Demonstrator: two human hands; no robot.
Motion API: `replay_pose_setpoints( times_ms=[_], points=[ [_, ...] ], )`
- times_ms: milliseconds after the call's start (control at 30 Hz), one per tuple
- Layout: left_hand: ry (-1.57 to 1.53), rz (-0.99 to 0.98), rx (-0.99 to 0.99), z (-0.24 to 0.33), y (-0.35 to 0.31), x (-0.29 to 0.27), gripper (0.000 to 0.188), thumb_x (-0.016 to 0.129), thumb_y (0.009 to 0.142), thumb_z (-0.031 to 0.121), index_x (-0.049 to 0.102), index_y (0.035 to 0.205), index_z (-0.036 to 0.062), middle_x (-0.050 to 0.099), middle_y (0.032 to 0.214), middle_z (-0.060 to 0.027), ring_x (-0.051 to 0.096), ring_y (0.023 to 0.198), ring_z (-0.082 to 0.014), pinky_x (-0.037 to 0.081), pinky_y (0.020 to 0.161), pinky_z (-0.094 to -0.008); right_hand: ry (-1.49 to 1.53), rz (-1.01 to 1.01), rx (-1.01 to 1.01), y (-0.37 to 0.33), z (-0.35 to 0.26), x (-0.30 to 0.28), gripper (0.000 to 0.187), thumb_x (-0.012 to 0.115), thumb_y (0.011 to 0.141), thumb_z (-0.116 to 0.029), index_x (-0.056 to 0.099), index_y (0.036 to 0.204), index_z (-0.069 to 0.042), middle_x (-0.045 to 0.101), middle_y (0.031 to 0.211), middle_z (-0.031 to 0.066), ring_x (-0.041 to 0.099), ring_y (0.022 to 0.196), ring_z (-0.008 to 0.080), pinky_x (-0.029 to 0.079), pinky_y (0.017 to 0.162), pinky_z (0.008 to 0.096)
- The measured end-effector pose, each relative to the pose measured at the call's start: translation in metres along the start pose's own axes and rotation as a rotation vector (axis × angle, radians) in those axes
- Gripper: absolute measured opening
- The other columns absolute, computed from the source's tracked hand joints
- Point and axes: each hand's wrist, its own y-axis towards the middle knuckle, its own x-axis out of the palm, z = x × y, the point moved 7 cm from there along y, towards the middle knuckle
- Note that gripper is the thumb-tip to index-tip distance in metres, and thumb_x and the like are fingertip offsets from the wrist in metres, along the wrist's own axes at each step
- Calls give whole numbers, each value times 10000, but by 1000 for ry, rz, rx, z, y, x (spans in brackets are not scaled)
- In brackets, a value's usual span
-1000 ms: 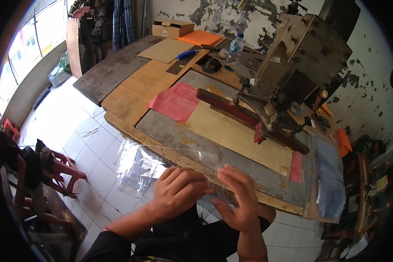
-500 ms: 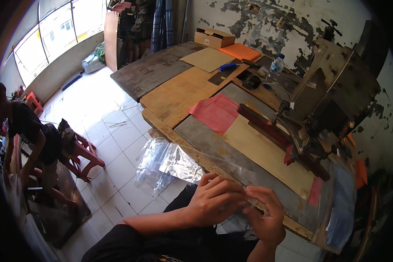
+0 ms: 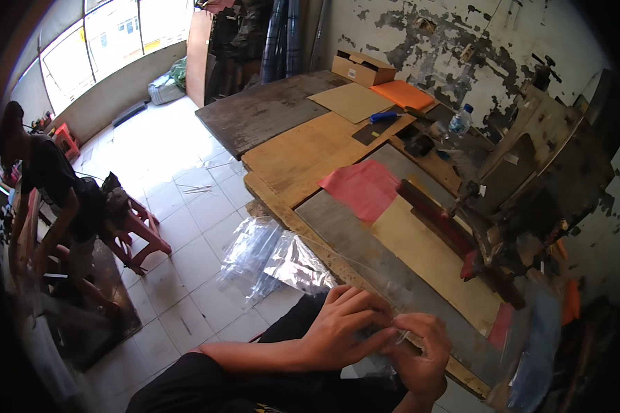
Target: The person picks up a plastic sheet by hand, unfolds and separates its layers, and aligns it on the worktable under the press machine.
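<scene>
My left hand [image 3: 348,327] and my right hand [image 3: 424,351] meet over my lap at the table's near edge. The fingers of both are closed in a pinch on a piece of clear plastic film [image 3: 400,336]. Only a small shiny bit of this film shows between the fingertips; its full shape is hidden. Left of my left hand, a bunch of clear plastic sheets [image 3: 300,265] hangs out past the table edge and catches the light.
A press-like machine [image 3: 530,165] with a dark red bar stands on the worktable [image 3: 275,158]. Under the bar lie a tan board [image 3: 420,251] and pink sheet [image 3: 362,189]. Farther back are a cardboard box [image 3: 362,69], orange sheets and a water bottle. At left, another person [image 3: 55,172] bends near red stools.
The whole view has shifted, so the table and room sit farther right and a little lower. My hands stay together, with the fingertips slightly repositioned on the film.
</scene>
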Motion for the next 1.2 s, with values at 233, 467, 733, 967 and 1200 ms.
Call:
replay_pose_setpoints(
  times_ms=[233, 467, 733, 967, 1200],
  points=[
    [175, -4, 285, 4, 8, 1, 317, 852, 758, 143, 730, 1047, 188, 691, 1065, 44, 651, 898, -169, 441, 807, -337, -15, -5, 24, 4, 11, -6, 464, 944, 741, -343, 759, 1058, -61, 765, 1033, 73, 721, 956, 255, 516, 862, 363],
    [151, -24, 209, 5, 24, 12, 260, 875, 786, 115, 721, 994, 129, 718, 1001, 14, 654, 831, -198, 429, 783, -358, 129, 41, 77, 0, 21, -12, 445, 914, 807, -251, 753, 1167, -43, 754, 1137, 95, 704, 1066, 273, 511, 959, 390],
    [211, -171, 310, 12, 25, 17, 281, 808, 804, 100, 705, 1065, 121, 689, 1035, 20, 661, 900, -187, 455, 789, -336, 91, 74, 69, -6, 23, -26, 399, 916, 803, -206, 753, 1135, -57, 767, 1115, 81, 713, 1030, 268, 492, 954, 378],
    [304, -238, 414, 17, 23, 29, 292, 691, 812, 114, 675, 1103, 113, 649, 942, 13, 648, 857, -178, 473, 773, -332, -24, 111, 69, -9, 14, -30, 342, 891, 815, -133, 761, 1123, -61, 763, 1067, 80, 716, 971, 273, 498, 912, 389],
    [369, -307, 399, 13, 25, 36, 292, 669, 833, 118, 658, 1124, 107, 647, 964, 5, 652, 865, -164, 473, 781, -337, -107, 113, 60, -4, 11, -31, 262, 841, 842, -39, 759, 1091, -50, 745, 1020, 81, 704, 927, 273, 504, 851, 386]
  ],
)
